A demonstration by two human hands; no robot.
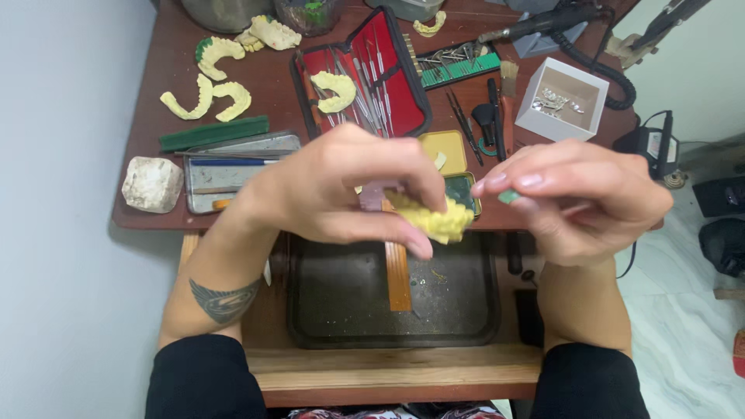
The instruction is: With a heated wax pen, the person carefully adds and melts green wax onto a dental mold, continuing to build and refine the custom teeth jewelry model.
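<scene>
My left hand (341, 190) is closed around a yellow plaster dental cast (436, 219), held over the front edge of the brown desk (155, 101). A pink piece shows between the fingers of that hand. My right hand (578, 198) pinches a small green bit (508, 197) between thumb and fingertips, just right of the cast and not touching it.
A dark tray (341, 310) with a wooden strip (397, 275) sits below my hands. On the desk lie several yellow casts (217, 54), an open red instrument case (365, 77), a metal tin (233, 167), a white stone block (152, 184), a white box (563, 98) and a handpiece with coiled cord (543, 23).
</scene>
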